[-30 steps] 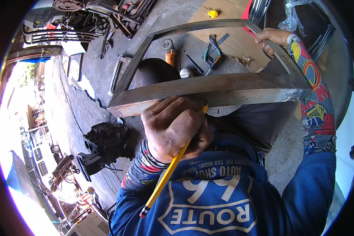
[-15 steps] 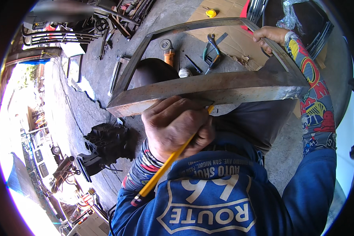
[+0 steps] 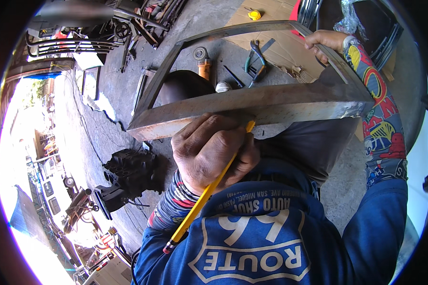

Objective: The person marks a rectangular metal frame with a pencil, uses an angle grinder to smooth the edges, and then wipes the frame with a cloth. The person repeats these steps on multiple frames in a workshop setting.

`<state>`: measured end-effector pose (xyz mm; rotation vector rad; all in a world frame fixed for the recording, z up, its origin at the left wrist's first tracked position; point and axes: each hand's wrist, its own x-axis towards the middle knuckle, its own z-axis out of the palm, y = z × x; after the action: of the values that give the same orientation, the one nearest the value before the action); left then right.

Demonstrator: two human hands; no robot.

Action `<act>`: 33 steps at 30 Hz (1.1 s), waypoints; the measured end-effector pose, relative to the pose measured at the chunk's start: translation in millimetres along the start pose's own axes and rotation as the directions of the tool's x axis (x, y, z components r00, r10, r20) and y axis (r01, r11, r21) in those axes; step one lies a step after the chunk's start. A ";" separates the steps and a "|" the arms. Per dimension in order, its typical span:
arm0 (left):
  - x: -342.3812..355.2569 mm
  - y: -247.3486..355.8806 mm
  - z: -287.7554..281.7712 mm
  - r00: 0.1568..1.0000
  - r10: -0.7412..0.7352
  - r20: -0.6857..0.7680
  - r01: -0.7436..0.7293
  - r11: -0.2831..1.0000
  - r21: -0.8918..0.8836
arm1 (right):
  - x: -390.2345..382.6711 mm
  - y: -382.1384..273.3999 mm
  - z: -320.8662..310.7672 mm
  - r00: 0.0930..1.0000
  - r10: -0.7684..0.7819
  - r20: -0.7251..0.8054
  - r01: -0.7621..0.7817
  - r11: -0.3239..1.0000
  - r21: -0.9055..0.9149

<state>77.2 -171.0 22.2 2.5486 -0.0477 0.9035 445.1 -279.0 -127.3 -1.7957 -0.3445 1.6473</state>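
A rusty steel frame [image 3: 271, 100], with a wide bottom bar and a thinner arched top, rests across my thighs. My left hand [image 3: 211, 149] is closed round a yellow pencil [image 3: 200, 203]. The pencil's point is at the near face of the wide bar, and its eraser end slants down toward my left sleeve. Knuckles of that hand lie against the lower edge of the bar. At the far right my right hand [image 3: 325, 42] grips the slanting side piece of the frame. The contact between pencil point and metal is too small to make out.
Beyond the frame lie an orange angle grinder [image 3: 203, 66], pliers [image 3: 256, 64] and, on cardboard [image 3: 238, 35], a yellow tape measure [image 3: 255, 15]. A black lumpy part [image 3: 133, 168] sits on the concrete to the left. Scrap metal [image 3: 133, 28] is piled at the back left.
The pencil's point has shifted slightly left and up along the bar, and the pencil stands a little steeper. The frame and my right hand stay nearly still.
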 end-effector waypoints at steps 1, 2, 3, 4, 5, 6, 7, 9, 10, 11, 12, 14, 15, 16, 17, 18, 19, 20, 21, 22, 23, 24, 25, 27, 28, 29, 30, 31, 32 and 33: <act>1.3 0.8 -1.3 1.000 -0.010 0.023 0.010 1.000 0.018 | -0.2 0.4 -0.1 1.000 -0.017 -0.022 0.017 1.000 -0.018; 2.8 1.0 -2.3 0.999 0.010 0.052 -0.011 1.000 0.027 | -0.3 1.2 -0.3 0.999 -0.024 -0.035 0.023 0.999 -0.026; 3.7 1.8 -3.3 0.995 0.018 0.094 -0.023 0.998 0.056 | 0.0 0.9 -1.4 1.000 -0.012 -0.024 0.012 1.000 -0.023; 4.5 1.1 -2.9 0.993 0.036 0.112 -0.041 0.998 0.042 | 0.4 0.1 -2.9 1.000 0.009 -0.005 -0.009 1.000 -0.011; 5.1 0.1 -2.1 0.990 0.055 0.131 -0.059 0.998 0.028 | 0.9 -0.2 -4.6 0.999 0.044 -0.030 -0.043 0.999 0.012; 5.2 -2.8 -0.1 0.989 0.082 0.124 -0.079 0.997 -0.027 | 1.0 0.5 -5.5 1.000 0.010 -0.001 -0.010 1.000 -0.003; 4.1 -3.8 -0.4 0.986 0.078 0.146 -0.069 0.996 -0.062 | 1.8 1.4 -5.6 1.000 -0.009 -0.013 0.009 1.000 -0.009; -1.2 -3.9 -8.0 0.999 -0.030 0.013 0.032 0.947 -0.321 | 1.6 2.4 -6.9 0.997 -0.061 -0.041 0.060 0.998 -0.024; -4.7 -3.9 -14.2 0.994 -0.110 -0.024 0.088 0.893 -0.442 | 0.8 3.1 -7.4 0.995 -0.086 -0.052 0.085 0.996 -0.036; -6.9 -9.1 -21.7 0.977 -0.172 -0.122 0.108 0.904 -0.414 | -0.3 3.7 -7.1 0.992 -0.097 -0.078 0.093 0.995 -0.047; -9.3 -14.8 -30.3 0.954 -0.200 -0.222 0.103 0.919 -0.381 | -2.0 4.6 -6.6 0.982 -0.168 -0.086 0.161 0.984 -0.077; -16.8 -20.0 -45.8 0.785 -0.547 -0.289 0.322 0.760 -0.564 | -7.4 4.1 -6.0 0.951 -0.283 -0.126 0.266 0.954 -0.141; -17.5 -29.4 -56.6 0.782 -0.584 -0.219 0.410 0.745 -0.526 | -10.5 0.9 -7.2 0.951 -0.307 -0.045 0.301 0.948 -0.106; -18.6 -37.6 -64.5 0.744 -0.654 -0.132 0.483 0.664 -0.571 | -11.6 -1.4 -6.0 0.927 -0.365 -0.083 0.354 0.928 -0.120; -20.4 -45.1 -68.2 0.748 -0.658 -0.086 0.489 0.635 -0.598 | -14.6 0.3 -3.5 0.899 -0.405 -0.166 0.387 0.912 -0.134; -22.2 -52.2 -70.5 0.738 -0.674 -0.041 0.506 0.592 -0.627 | -16.1 1.6 0.2 0.869 -0.436 -0.235 0.410 0.899 -0.152; -22.6 -60.7 -69.8 0.754 -0.657 -0.006 0.496 0.575 -0.651 | -18.4 0.0 0.2 0.886 -0.386 -0.255 0.375 0.922 -0.094; -24.3 -64.6 -69.4 0.717 -0.697 0.006 0.530 0.539 -0.655 | -19.4 0.4 2.2 0.877 -0.391 -0.280 0.386 0.919 -0.074; -24.2 -69.9 -67.8 0.704 -0.710 0.020 0.560 0.538 -0.629 | -20.6 0.8 3.7 0.869 -0.390 -0.304 0.392 0.918 -0.057; -22.7 -74.4 -66.8 0.688 -0.725 0.032 0.589 0.532 -0.608 | -20.2 1.0 3.9 0.859 -0.401 -0.319 0.410 0.911 -0.041; -22.4 -73.8 -67.2 0.640 -0.767 0.029 0.636 0.509 -0.580 | -20.4 0.5 4.9 0.874 -0.382 -0.301 0.399 0.917 -0.005; -19.4 -75.3 -67.6 0.568 -0.820 0.066 0.706 0.445 -0.552 | -18.4 -1.1 3.7 0.903 -0.349 -0.251 0.364 0.931 0.013; -15.2 -76.2 -70.2 0.577 -0.810 0.101 0.713 0.440 -0.546 | -17.6 -2.9 1.4 0.929 -0.321 -0.186 0.331 0.943 0.024; -5.9 -76.6 -73.8 0.609 -0.782 0.137 0.724 0.476 -0.499 | -15.1 -5.5 -4.6 0.954 -0.266 -0.137 0.272 0.962 0.030; -1.3 -77.2 -74.6 0.629 -0.765 0.139 0.727 0.516 -0.453 | -14.3 -7.0 -8.5 0.959 -0.256 -0.118 0.261 0.965 0.028; 1.1 -75.9 -72.6 0.618 -0.776 0.125 0.735 0.514 -0.443 | -14.1 -8.1 -12.4 0.964 -0.245 -0.106 0.248 0.968 0.022; 3.2 -75.5 -70.9 0.606 -0.778 0.166 0.747 0.485 -0.455 | -14.5 -9.1 -16.0 0.969 -0.216 -0.115 0.219 0.976 0.009; 3.8 -75.6 -64.7 0.565 -0.802 0.192 0.760 0.416 -0.499 | -15.7 -9.6 -19.1 0.968 -0.224 -0.118 0.226 0.974 0.006; 4.6 -76.5 -60.2 0.522 -0.823 0.222 0.769 0.342 -0.540 | -18.1 -10.1 -21.9 0.955 -0.265 -0.130 0.268 0.964 0.000; 3.9 -78.7 -56.5 0.542 -0.792 0.282 0.783 0.355 -0.511 | -22.1 -8.8 -23.7 0.942 -0.293 -0.163 0.294 0.956 -0.017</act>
<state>60.5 -76.1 33.2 1.6039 0.7541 0.3820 466.1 -292.8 -105.0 -1.7633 -0.5041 1.2841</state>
